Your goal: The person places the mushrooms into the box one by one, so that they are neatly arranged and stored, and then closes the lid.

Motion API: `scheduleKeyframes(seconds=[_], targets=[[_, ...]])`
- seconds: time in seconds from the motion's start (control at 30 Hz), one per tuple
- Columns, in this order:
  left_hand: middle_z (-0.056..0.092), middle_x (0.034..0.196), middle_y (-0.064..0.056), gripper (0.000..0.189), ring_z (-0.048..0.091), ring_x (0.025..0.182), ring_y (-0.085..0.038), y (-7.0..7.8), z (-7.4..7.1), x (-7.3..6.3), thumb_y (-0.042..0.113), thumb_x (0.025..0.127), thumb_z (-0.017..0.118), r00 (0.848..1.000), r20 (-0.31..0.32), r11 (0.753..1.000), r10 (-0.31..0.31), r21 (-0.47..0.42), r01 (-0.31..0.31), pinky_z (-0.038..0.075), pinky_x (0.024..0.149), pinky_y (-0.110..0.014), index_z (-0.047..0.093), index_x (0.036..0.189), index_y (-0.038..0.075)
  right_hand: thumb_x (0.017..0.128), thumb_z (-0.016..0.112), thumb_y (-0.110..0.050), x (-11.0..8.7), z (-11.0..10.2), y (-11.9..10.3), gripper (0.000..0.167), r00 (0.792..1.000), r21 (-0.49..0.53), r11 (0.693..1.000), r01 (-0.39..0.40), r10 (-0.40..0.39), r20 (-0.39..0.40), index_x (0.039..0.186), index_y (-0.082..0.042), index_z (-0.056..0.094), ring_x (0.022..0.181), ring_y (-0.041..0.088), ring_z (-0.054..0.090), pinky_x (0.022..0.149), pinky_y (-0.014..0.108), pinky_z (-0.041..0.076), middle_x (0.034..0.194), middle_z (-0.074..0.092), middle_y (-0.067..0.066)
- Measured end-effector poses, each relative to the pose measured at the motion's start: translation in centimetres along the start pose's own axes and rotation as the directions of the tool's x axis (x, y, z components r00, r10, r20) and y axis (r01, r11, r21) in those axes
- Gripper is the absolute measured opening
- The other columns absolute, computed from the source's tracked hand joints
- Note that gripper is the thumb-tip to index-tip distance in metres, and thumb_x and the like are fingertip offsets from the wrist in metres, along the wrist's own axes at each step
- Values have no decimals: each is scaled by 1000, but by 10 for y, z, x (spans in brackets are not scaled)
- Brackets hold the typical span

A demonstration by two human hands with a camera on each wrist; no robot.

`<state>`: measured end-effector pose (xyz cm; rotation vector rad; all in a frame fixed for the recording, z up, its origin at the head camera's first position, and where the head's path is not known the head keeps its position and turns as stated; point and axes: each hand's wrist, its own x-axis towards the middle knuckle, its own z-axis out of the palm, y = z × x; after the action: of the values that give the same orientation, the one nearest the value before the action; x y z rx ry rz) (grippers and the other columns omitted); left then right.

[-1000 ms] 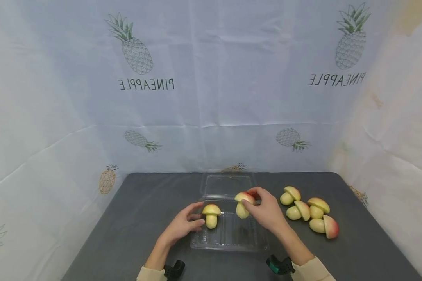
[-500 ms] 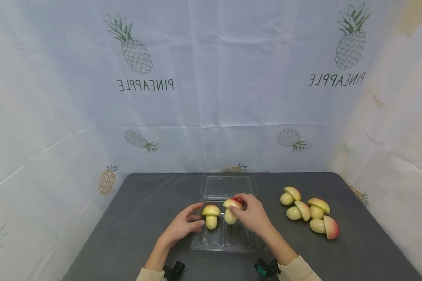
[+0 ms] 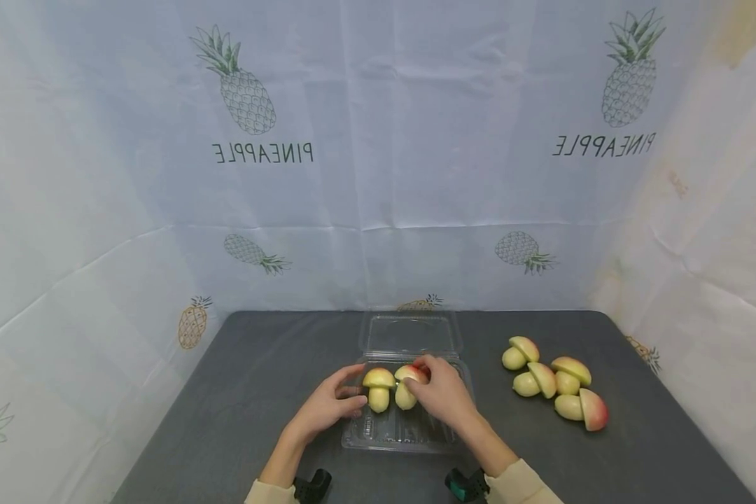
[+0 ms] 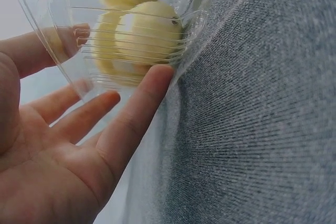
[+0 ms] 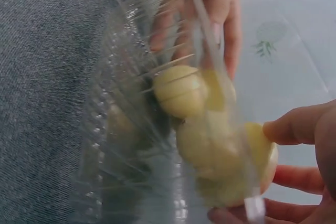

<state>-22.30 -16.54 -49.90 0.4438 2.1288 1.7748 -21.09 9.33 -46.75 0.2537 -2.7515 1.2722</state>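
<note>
Pinching one mushroom (image 3: 405,399) with our right hand (image 3: 446,396), left hand (image 3: 327,404) spread, we might shove its neighbour (image 3: 379,389) by crowding.

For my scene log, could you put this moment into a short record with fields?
Container: clear plastic box, lid open on the far side
Inside: left mushroom-shaped piece, cap pointing away from the person
Right grip: holds right mushroom-shaped piece at its cap, beside the left one; contact with box floor unclear
Left grip: at the box's left side, one fingertip apparently touching it
Loose: four similar pieces on dark table, right of box
Backdrop: pale cloth with pineapple prints
</note>
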Motion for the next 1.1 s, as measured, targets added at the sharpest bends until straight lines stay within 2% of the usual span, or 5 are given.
scheduleKeyframes(seconds=[0.4,0.6,0.87,1.1], targets=[[28,160,-27,68,49,133,-45,0,1,0,14,99,69,1000,2,1000,3,-4,-3,60,87,-42,35,157,3,93,74,-26,3,9,4,37,999,-13,999,-49,49,20,118,0,66,75,15,55,56,30,47,98,63,8],[29,160,-27,67,49,133,-45,1,1,-2,14,99,69,1000,-7,1000,3,0,-3,60,86,-42,36,156,3,93,75,-27,5,9,4,38,999,-32,999,-41,42,28,119,-1,66,78,17,57,59,32,48,100,63,8],[28,160,-28,67,48,134,-46,0,1,-2,13,99,69,1000,-4,1000,6,-2,-6,60,87,-43,36,156,3,94,75,-28,-1,-4,3,35,999,-70,997,-22,25,42,120,-6,68,89,23,59,70,41,51,103,64,8],[28,160,-29,66,50,133,-46,2,2,-1,12,99,68,1000,-4,1000,11,-1,-11,60,87,-44,36,156,2,96,73,-26,-13,-28,-6,34,998,-51,999,17,-14,66,123,-5,68,109,36,64,82,50,56,119,67,15]])
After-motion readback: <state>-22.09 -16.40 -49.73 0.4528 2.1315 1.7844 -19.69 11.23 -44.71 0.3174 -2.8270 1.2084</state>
